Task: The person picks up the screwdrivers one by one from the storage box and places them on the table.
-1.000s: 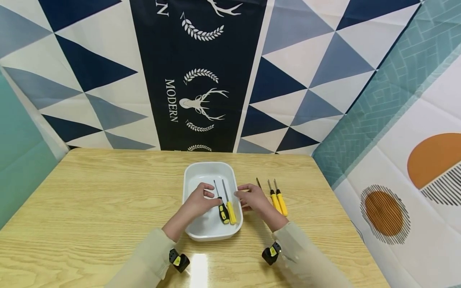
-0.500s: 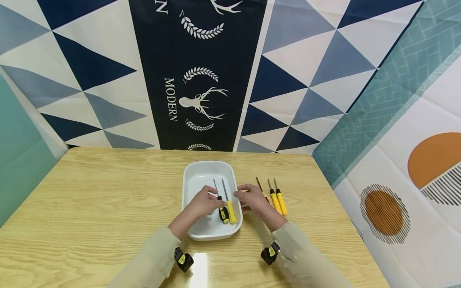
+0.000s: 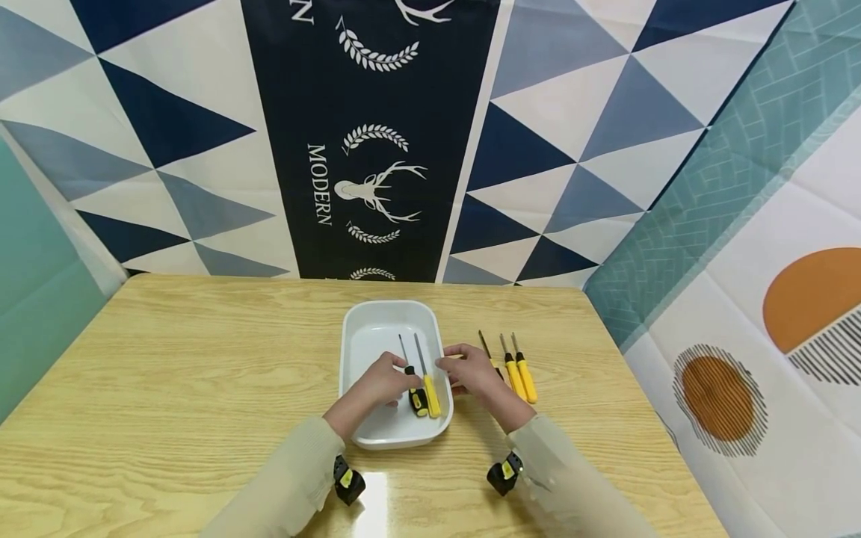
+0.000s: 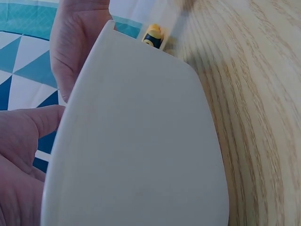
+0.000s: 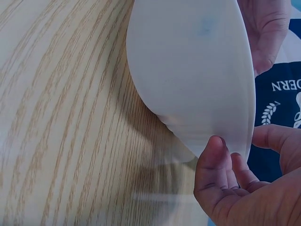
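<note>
My left hand [image 3: 380, 381] reaches into the white tray [image 3: 363, 433]. Its thumb lies over the handle of a black-and-yellow screwdriver [image 3: 418, 403], with the index fingertip beside the neck; whether the fingers grip it cannot be told. Right of it in the tray lies a yellow-handled screwdriver [image 3: 431, 396], shaft pointing away from me. At the tray's right edge, my right hand [image 3: 473, 371] holds the rim, thumb at the top and fingers against the outer wall [image 5: 202, 84], as the right wrist view shows. The tray wall hides the screwdrivers inside it from both wrist views.
On the wooden table [image 3: 202, 373], right of the tray, lie two yellow screwdrivers [image 3: 527, 379] side by side. Another screwdriver [image 3: 486, 344] next to them is partly hidden by my right hand. A patterned cloth wall [image 3: 377, 187] stands behind the table.
My left hand has moved slightly right, further over the black-and-yellow screwdriver's handle. My right hand stays at the tray's rim, and the screwdrivers have not visibly moved.
</note>
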`<state>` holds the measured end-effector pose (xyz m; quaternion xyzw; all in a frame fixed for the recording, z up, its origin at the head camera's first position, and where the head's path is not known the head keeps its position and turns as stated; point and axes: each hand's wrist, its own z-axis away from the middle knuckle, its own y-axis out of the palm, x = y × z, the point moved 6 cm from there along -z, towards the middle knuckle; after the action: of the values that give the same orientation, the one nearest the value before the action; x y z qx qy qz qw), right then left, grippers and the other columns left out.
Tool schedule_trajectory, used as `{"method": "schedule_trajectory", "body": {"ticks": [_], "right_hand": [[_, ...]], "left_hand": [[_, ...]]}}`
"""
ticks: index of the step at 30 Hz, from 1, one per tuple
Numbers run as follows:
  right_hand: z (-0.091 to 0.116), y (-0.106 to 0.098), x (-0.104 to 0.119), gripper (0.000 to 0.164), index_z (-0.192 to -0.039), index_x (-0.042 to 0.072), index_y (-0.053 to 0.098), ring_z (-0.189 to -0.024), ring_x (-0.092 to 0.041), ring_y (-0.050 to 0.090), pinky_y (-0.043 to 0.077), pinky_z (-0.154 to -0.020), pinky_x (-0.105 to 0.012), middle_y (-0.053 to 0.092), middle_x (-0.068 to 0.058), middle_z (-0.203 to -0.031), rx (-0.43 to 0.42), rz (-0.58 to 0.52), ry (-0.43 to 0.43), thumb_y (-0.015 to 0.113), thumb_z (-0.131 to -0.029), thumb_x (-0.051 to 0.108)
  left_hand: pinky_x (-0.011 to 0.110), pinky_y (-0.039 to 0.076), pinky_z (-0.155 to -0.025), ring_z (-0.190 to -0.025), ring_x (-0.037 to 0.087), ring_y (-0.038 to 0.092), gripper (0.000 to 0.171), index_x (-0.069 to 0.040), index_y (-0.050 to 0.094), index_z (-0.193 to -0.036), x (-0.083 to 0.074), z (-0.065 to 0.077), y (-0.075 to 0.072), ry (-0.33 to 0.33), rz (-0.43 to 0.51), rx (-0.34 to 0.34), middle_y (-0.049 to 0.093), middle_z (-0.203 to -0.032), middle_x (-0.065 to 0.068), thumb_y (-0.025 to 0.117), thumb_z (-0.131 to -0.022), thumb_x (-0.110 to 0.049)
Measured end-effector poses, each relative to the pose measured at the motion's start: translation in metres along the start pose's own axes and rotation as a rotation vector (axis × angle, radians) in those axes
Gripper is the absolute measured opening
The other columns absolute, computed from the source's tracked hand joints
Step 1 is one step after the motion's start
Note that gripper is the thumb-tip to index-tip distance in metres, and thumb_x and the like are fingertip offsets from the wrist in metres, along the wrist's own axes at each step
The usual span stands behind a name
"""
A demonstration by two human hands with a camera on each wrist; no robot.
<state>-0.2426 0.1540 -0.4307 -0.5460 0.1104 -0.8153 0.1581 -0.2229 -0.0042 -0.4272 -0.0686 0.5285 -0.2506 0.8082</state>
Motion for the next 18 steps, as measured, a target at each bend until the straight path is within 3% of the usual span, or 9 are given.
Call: {"method": "schedule_trajectory", "body": {"ticks": [12,18], "right_hand": [[-0.001,0.0,-0.001,0.034,-0.114,0.005,0.051,-0.073,-0.023,0.062,0.053,-0.057,-0.033,0.059,-0.014,-0.092,0.001,-0.007,-0.009,0.057,-0.085,0.02],[-0.001,0.0,-0.001,0.033,-0.113,0.006,0.052,-0.072,-0.021,0.061,0.053,-0.057,-0.031,0.059,-0.013,-0.09,-0.008,0.01,0.013,0.057,-0.084,0.021]], "left_hand": [[0.03,0.051,-0.06,-0.075,0.019,0.052,0.052,0.0,0.041,-0.112,0.008,-0.008,0.008,-0.058,-0.034,0.015,0.051,-0.089,0.01,0.066,-0.074,-0.025],[0.027,0.049,-0.054,-0.061,0.017,0.049,0.057,0.003,0.038,-0.118,0.007,-0.011,0.012,-0.088,-0.068,0.017,0.048,-0.071,0.007,0.065,-0.075,-0.023]]}}
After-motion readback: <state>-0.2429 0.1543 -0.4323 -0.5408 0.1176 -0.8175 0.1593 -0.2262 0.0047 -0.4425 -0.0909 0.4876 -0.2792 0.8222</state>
